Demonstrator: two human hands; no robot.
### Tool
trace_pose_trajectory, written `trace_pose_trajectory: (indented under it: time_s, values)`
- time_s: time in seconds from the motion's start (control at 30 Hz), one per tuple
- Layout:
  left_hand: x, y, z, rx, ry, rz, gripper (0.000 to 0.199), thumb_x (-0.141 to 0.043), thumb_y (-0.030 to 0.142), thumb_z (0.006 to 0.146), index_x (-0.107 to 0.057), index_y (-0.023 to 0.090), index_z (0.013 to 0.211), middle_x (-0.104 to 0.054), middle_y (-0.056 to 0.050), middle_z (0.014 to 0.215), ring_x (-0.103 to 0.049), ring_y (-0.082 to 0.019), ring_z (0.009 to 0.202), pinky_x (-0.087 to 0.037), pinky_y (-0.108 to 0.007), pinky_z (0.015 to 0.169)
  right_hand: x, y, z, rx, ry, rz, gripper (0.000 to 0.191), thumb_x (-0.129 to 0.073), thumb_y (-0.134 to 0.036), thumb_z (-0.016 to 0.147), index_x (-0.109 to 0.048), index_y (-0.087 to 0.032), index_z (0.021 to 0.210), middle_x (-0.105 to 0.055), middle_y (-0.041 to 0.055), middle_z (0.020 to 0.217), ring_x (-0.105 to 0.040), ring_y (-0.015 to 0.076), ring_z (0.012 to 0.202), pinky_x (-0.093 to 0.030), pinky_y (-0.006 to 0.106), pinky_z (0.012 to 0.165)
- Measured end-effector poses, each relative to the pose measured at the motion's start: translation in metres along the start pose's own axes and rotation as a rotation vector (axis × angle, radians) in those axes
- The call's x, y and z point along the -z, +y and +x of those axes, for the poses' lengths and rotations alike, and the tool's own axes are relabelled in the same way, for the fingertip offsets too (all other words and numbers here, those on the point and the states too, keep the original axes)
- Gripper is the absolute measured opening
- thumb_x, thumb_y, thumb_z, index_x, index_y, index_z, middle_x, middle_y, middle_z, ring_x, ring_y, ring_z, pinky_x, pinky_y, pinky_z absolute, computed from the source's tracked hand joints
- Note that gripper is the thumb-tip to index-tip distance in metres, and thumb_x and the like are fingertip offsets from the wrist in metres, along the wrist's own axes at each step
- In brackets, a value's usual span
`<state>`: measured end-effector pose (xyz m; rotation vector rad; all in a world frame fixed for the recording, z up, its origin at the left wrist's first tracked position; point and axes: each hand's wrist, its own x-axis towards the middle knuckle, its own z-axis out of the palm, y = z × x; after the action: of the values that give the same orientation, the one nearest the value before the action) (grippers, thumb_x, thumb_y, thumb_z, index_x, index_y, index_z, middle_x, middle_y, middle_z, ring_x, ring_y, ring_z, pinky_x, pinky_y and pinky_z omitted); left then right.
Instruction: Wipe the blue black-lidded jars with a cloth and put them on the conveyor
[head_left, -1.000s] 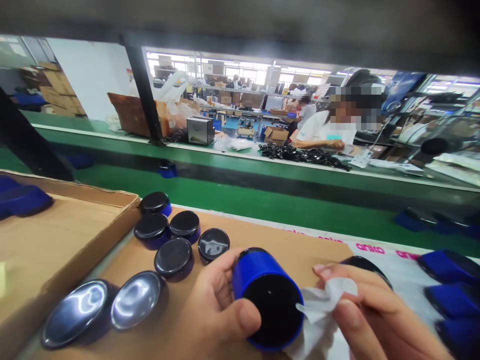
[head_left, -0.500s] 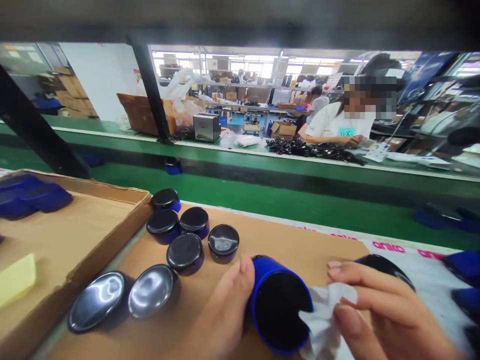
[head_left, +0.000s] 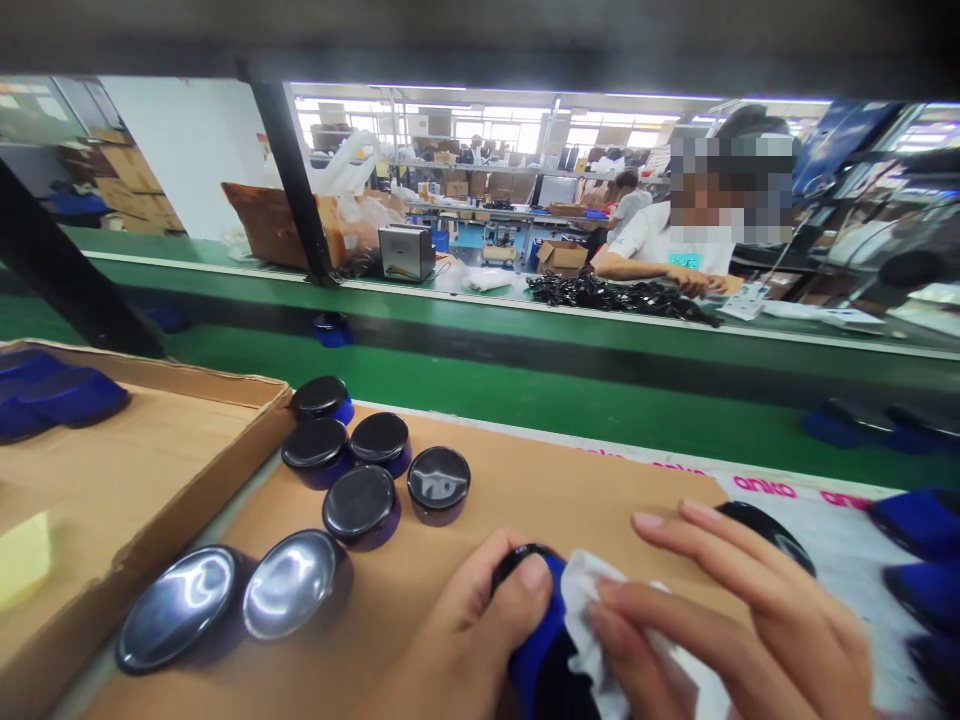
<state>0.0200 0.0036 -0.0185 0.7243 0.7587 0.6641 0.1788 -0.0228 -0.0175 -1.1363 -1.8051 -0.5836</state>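
My left hand (head_left: 469, 640) grips a blue round speaker (head_left: 536, 650) low at the frame's bottom, thumb on its black rim. My right hand (head_left: 720, 620) presses a white cloth (head_left: 592, 620) against the speaker's side, fingers spread over it. Several more round speakers with glossy black tops (head_left: 360, 500) stand in a cluster to the left on the cardboard sheet (head_left: 525, 480). Another black-topped speaker (head_left: 765, 535) sits just behind my right hand.
A cardboard box (head_left: 150, 450) with blue parts (head_left: 67, 395) and a yellow pad (head_left: 22, 555) lies at left. A green conveyor belt (head_left: 525, 390) runs behind. Blue parts (head_left: 915, 520) lie at right. Across the belt, a person (head_left: 675, 250) works beside black cables (head_left: 615, 295).
The speaker has dropped lower and turned in my left hand. My right hand has brought the cloth over its side, covering the dark face that showed before.
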Motion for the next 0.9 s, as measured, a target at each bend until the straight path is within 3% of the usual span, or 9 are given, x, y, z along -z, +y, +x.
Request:
trace_pose_trajectory:
  time_s: [0.07,0.17,0.27,0.33,0.43,0.6,0.73,0.9]
  values:
    - [0.002,0.004,0.001,-0.046,-0.009,0.027,0.043,-0.064,0.06,0.077,-0.061,0.021,0.093,-0.056,0.003,0.077,-0.054,-0.015,0.079,-0.042,-0.025,0.079,0.0,0.009,0.002,0.004,-0.012,-0.017,0.014,-0.062,-0.008,0.082,-0.061,-0.019,0.089,-0.056,0.0061,0.108,-0.051,0.0226,0.111,-0.038,0.035,0.094]
    - [0.007,0.01,0.0,-0.051,0.064,0.123,0.053,-0.061,0.068,0.074,-0.062,0.022,0.102,-0.064,-0.002,0.096,-0.056,-0.022,0.097,-0.042,-0.029,0.085,0.001,0.019,0.001,-0.086,-0.039,0.075,0.016,-0.059,-0.007,0.083,-0.062,-0.018,0.095,-0.06,0.0058,0.102,-0.055,0.0203,0.107,-0.04,0.035,0.094]
    - [0.011,0.012,0.0,-0.062,0.059,0.183,0.061,-0.052,0.075,0.073,-0.061,0.022,0.101,-0.066,-0.004,0.097,-0.058,-0.024,0.089,-0.041,-0.033,0.081,0.004,0.026,-0.003,-0.31,0.089,0.243,0.018,-0.06,-0.01,0.083,-0.062,-0.019,0.099,-0.064,0.0026,0.095,-0.061,0.018,0.096,-0.045,0.034,0.09]
    - [0.011,0.012,0.001,-0.077,0.012,0.194,0.06,-0.048,0.075,0.076,-0.062,0.02,0.097,-0.067,-0.005,0.094,-0.057,-0.023,0.083,-0.041,-0.033,0.077,0.006,0.031,-0.004,-0.361,0.174,0.302,0.019,-0.061,-0.013,0.083,-0.063,-0.021,0.099,-0.064,0.0013,0.094,-0.062,0.0165,0.09,-0.047,0.032,0.085]
    - [0.008,0.009,0.002,-0.093,0.0,0.182,0.055,-0.049,0.071,0.079,-0.063,0.019,0.092,-0.067,-0.004,0.09,-0.056,-0.02,0.082,-0.041,-0.031,0.08,0.008,0.033,-0.004,-0.245,0.155,0.329,0.021,-0.062,-0.011,0.081,-0.064,-0.023,0.098,-0.065,-0.0003,0.09,-0.062,0.0157,0.088,-0.049,0.029,0.083]
    - [0.005,-0.001,0.001,-0.045,0.047,0.013,0.049,-0.067,0.062,0.073,-0.063,0.02,0.099,-0.067,-0.001,0.086,-0.057,-0.02,0.089,-0.04,-0.03,0.082,0.001,0.006,-0.004,0.129,-0.121,0.186,0.016,-0.062,-0.013,0.082,-0.066,-0.028,0.086,-0.061,-0.0001,0.102,-0.057,0.0158,0.106,-0.048,0.026,0.089]
    - [0.007,-0.005,0.002,-0.006,0.076,0.002,0.06,-0.07,0.063,0.069,-0.063,0.018,0.107,-0.071,-0.005,0.098,-0.059,-0.027,0.103,-0.04,-0.035,0.092,-0.003,-0.002,-0.004,0.118,-0.189,0.192,0.014,-0.061,-0.016,0.084,-0.064,-0.03,0.085,-0.053,-0.002,0.12,-0.044,0.0161,0.124,-0.035,0.027,0.104]
    - [0.008,-0.001,0.002,-0.001,0.151,0.072,0.054,-0.062,0.06,0.077,-0.066,0.017,0.11,-0.067,-0.009,0.119,-0.05,-0.033,0.122,-0.035,-0.042,0.103,-0.002,0.01,0.0,0.179,-0.216,0.177,0.018,-0.063,-0.014,0.082,-0.062,-0.024,0.098,-0.056,0.005,0.109,-0.052,0.0172,0.114,-0.045,0.027,0.093]
